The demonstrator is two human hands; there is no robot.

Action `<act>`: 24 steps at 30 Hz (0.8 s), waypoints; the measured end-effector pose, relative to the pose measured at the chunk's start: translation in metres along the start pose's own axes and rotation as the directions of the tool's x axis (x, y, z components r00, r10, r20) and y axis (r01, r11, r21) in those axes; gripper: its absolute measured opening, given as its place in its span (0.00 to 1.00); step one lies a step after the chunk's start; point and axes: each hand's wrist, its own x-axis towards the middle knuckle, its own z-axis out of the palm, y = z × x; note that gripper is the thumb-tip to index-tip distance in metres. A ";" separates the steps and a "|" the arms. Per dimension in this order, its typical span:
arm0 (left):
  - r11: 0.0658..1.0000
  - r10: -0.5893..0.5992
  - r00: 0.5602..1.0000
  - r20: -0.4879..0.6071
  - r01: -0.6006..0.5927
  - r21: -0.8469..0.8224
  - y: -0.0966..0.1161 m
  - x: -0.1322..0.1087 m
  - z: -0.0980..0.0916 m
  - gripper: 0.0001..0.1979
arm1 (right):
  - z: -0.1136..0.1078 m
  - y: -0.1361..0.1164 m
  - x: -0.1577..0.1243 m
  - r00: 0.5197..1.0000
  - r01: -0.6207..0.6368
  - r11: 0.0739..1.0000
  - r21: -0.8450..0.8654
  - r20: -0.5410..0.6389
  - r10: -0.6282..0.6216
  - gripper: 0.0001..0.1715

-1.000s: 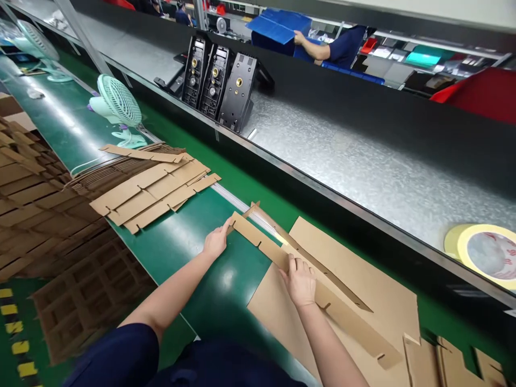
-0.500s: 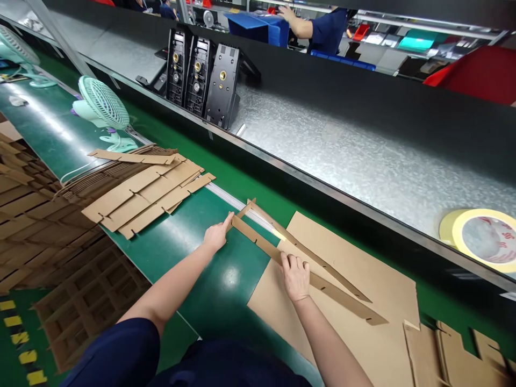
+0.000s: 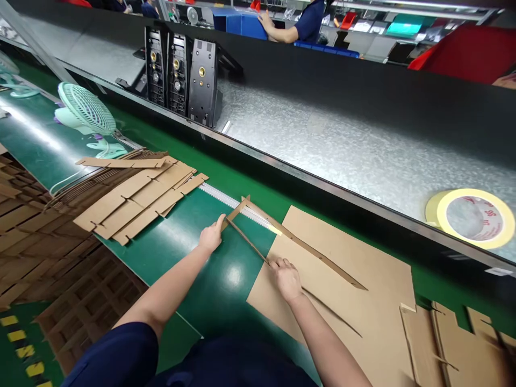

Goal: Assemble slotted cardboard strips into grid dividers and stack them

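Observation:
Two long slotted cardboard strips stand on edge in a V over a flat cardboard sheet (image 3: 355, 279) on the green conveyor belt (image 3: 193, 252). My left hand (image 3: 211, 236) pinches the left end of the near strip (image 3: 248, 244), where it meets the far strip (image 3: 306, 248). My right hand (image 3: 285, 278) grips the near strip at its middle, fingers curled over its top edge. The near strip stands almost edge-on to the camera.
A fanned stack of slotted cardboard strips (image 3: 137, 196) lies to the left, with assembled dividers (image 3: 60, 269) beyond. A small green fan (image 3: 86, 115), three black devices (image 3: 177, 72), a yellow tape roll (image 3: 471, 217). More cardboard pieces (image 3: 451, 344) lie at right. Another person's arm (image 3: 282, 29) is at the far bench.
The near strip has been tipped from leaning flat to standing upright on its edge. Both hands stayed on it, and the view shifted slightly left and down.

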 end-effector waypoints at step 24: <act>0.990 -0.098 0.995 -0.024 0.100 0.103 -0.005 -0.040 0.004 0.30 | 0.003 0.176 -0.225 0.028 -0.981 0.052 0.189 -0.127 0.992 0.34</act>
